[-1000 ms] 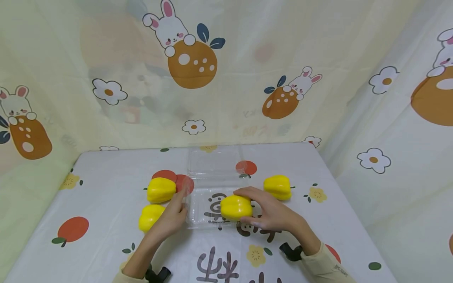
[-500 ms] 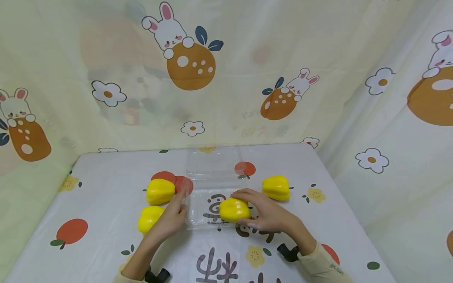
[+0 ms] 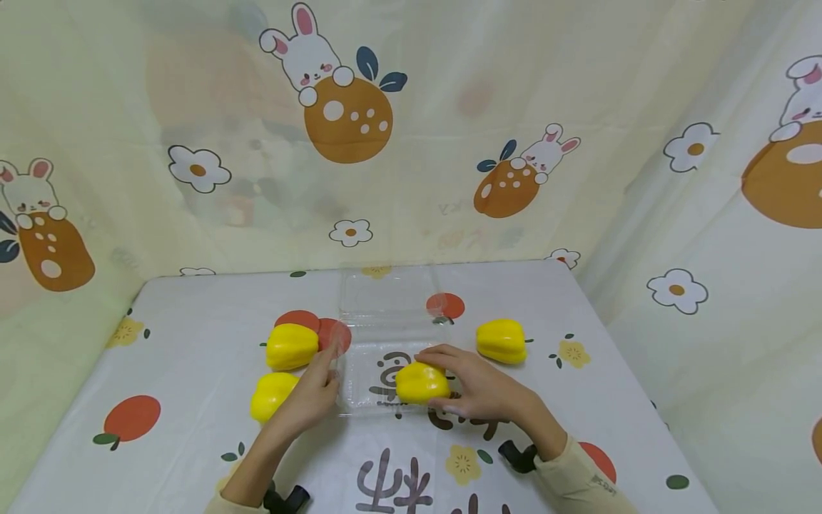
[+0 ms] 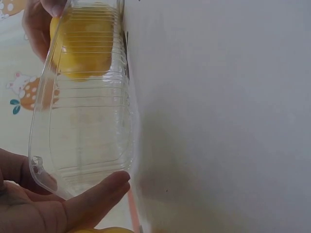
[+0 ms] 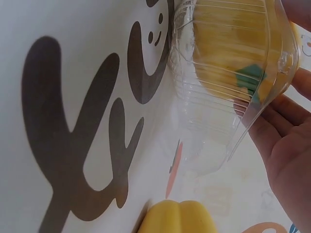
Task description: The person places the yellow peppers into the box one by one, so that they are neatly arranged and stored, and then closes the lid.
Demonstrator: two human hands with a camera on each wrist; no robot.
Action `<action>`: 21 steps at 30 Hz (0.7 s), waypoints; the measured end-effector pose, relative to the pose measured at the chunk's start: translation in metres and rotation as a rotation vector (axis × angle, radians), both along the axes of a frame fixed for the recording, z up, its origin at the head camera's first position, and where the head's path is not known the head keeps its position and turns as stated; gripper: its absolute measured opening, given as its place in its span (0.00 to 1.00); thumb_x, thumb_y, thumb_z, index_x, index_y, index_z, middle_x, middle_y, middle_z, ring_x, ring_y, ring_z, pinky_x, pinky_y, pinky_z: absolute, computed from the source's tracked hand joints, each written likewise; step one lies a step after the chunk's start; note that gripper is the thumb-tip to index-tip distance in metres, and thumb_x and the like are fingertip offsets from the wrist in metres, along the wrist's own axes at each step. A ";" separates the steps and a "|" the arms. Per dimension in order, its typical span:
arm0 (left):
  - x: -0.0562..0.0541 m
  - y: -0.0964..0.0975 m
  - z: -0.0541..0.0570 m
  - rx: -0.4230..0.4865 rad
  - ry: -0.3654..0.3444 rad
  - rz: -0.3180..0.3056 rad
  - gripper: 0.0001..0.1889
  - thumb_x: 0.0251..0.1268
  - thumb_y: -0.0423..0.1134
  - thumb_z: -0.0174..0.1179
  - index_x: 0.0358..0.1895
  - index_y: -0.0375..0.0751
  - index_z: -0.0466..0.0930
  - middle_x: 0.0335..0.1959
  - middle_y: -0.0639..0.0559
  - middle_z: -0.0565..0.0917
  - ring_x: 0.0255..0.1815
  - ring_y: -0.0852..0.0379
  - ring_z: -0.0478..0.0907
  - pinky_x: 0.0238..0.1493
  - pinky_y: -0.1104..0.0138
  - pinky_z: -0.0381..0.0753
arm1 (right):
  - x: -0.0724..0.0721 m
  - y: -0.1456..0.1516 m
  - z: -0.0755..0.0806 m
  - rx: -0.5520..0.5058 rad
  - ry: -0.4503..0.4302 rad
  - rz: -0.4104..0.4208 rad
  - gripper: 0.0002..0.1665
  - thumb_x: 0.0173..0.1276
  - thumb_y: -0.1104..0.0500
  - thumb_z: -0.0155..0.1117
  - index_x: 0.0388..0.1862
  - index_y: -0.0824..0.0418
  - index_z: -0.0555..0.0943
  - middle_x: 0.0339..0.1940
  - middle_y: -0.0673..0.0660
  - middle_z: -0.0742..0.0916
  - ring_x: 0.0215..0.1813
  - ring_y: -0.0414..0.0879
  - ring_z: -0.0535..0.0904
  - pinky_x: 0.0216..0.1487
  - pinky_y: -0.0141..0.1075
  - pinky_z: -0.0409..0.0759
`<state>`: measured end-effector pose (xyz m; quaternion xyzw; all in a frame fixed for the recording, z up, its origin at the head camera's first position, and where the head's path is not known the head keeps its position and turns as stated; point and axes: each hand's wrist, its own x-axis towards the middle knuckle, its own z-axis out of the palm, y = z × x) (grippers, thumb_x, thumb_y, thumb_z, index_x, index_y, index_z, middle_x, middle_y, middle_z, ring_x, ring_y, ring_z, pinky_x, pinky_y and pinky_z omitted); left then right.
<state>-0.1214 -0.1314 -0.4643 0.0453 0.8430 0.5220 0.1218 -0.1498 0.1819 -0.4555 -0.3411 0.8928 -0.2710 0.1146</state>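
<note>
A clear plastic clamshell box point(image 3: 361, 400) lies with its lid point(image 3: 388, 293) folded back. My right hand point(image 3: 478, 382) holds a yellow bell pepper point(image 3: 420, 383) inside the base, thumb in front and fingers behind. Through the plastic in the right wrist view, the pepper's green stem point(image 5: 251, 77) shows. My left hand point(image 3: 311, 392) rests against the box's left end with straight fingers; in the left wrist view its thumb point(image 4: 99, 196) lies along the outer wall. Two more yellow peppers, the rear one point(image 3: 292, 347) and the front one point(image 3: 272, 396), sit left of the box, the front one partly behind my left hand.
Another yellow bell pepper point(image 3: 501, 341) lies right of the box, past my right hand. A printed white cloth point(image 3: 199, 357) covers the table, and patterned curtains point(image 3: 411, 193) hang behind it and at the sides.
My right hand has shifted slightly left and toward me with the pepper, which sits a little lower in the box. My left hand and the other peppers have stayed put.
</note>
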 end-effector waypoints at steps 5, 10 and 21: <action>0.000 0.000 0.000 0.001 0.003 -0.006 0.39 0.79 0.25 0.46 0.88 0.40 0.41 0.87 0.35 0.52 0.87 0.33 0.54 0.80 0.38 0.59 | 0.000 -0.001 0.000 0.016 -0.005 0.002 0.43 0.70 0.49 0.74 0.80 0.56 0.71 0.80 0.51 0.76 0.80 0.51 0.73 0.81 0.53 0.72; -0.002 0.001 0.000 0.002 0.009 -0.011 0.39 0.80 0.25 0.46 0.88 0.40 0.40 0.88 0.36 0.51 0.87 0.33 0.52 0.81 0.39 0.57 | -0.001 -0.001 0.001 0.018 -0.001 0.010 0.42 0.70 0.49 0.73 0.80 0.57 0.71 0.79 0.52 0.76 0.79 0.51 0.73 0.80 0.54 0.72; -0.002 0.000 0.000 -0.007 0.006 -0.009 0.38 0.80 0.25 0.45 0.87 0.38 0.42 0.87 0.35 0.53 0.86 0.34 0.54 0.82 0.37 0.57 | -0.001 -0.002 0.001 0.028 -0.012 0.020 0.42 0.72 0.49 0.72 0.81 0.57 0.70 0.80 0.54 0.75 0.80 0.53 0.72 0.81 0.55 0.71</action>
